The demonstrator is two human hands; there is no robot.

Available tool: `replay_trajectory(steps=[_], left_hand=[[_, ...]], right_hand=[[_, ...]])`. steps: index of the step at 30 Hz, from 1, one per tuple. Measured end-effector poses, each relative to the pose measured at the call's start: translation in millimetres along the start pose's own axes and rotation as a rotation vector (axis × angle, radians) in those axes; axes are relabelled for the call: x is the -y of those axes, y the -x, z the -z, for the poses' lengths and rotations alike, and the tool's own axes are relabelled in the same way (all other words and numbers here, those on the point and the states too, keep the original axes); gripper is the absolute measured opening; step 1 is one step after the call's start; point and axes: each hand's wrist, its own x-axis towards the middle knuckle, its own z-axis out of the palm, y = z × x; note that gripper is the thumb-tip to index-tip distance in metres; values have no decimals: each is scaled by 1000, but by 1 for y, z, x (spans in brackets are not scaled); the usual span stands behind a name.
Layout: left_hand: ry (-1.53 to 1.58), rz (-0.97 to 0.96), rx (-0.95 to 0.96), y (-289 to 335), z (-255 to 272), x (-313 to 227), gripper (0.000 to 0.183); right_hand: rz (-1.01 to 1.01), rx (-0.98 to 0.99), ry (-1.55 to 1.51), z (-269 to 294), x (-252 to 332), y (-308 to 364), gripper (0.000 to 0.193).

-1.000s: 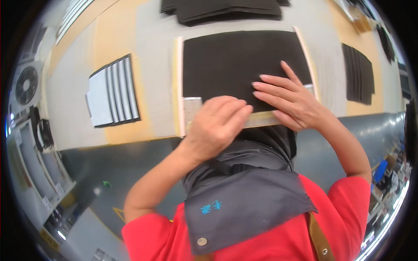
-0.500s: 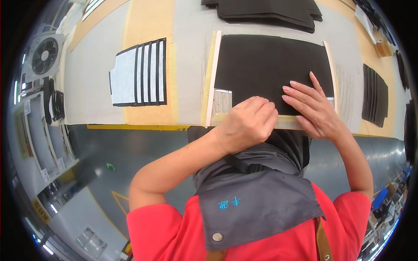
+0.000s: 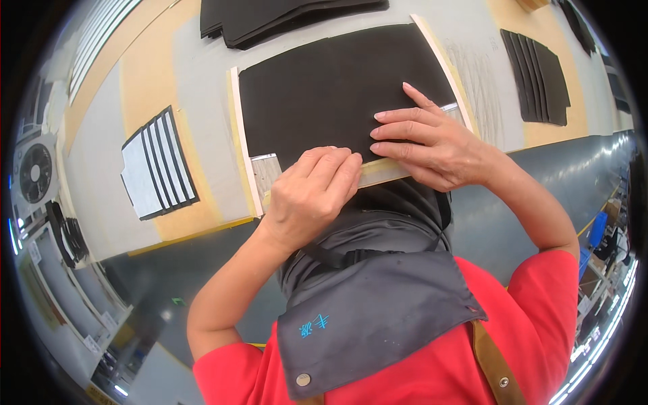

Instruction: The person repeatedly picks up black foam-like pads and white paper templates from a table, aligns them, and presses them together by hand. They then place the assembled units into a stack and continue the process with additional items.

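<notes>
A black sheet (image 3: 331, 88) lies flat on the table between two pale wooden strips, the left strip (image 3: 244, 142) and the right strip (image 3: 442, 67). At its near edge, my left hand (image 3: 312, 192) is closed, its fingers curled and pressed together with the tips turned down. Whatever those fingertips hold is hidden beneath them. My right hand (image 3: 435, 145) rests open on the near right part of the sheet, fingers spread and pointing left. Small light-coloured patches of the surface show at both near corners of the sheet.
A stack of black sheets (image 3: 290, 20) sits at the far side. White-and-black striped pieces (image 3: 158, 165) lie to the left, and black ribbed pieces (image 3: 536, 77) to the right. A white fan (image 3: 35, 173) stands beyond the table's left end.
The whole view has turned and shifted, so the table appears tilted. My left fingers have straightened a little at the sheet's near edge. My right hand stays spread on the sheet.
</notes>
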Motion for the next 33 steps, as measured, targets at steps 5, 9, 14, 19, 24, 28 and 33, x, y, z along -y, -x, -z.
replay_trajectory(steps=[5,9,14,19,24,28,33], left_hand=[[-46,-63,44,-3,2,1,27],[-72,-88,32,-4,0,2,26],[-68,-53,9,-6,-5,1,23],[29,73,16,-9,-5,0,19],[285,322,68,-9,1,2,14],[448,499,92,-13,6,1,11],[303,311,41,-7,-2,-1,15]], right_hand=[[-18,-18,31,-6,4,3,37],[-25,-16,60,-8,8,4,37],[-14,-29,88,-12,10,8,36],[3,-43,105,-15,9,9,37],[4,-55,101,-16,8,9,38],[-3,-58,101,-15,9,9,38],[-18,-59,70,-15,10,9,37]])
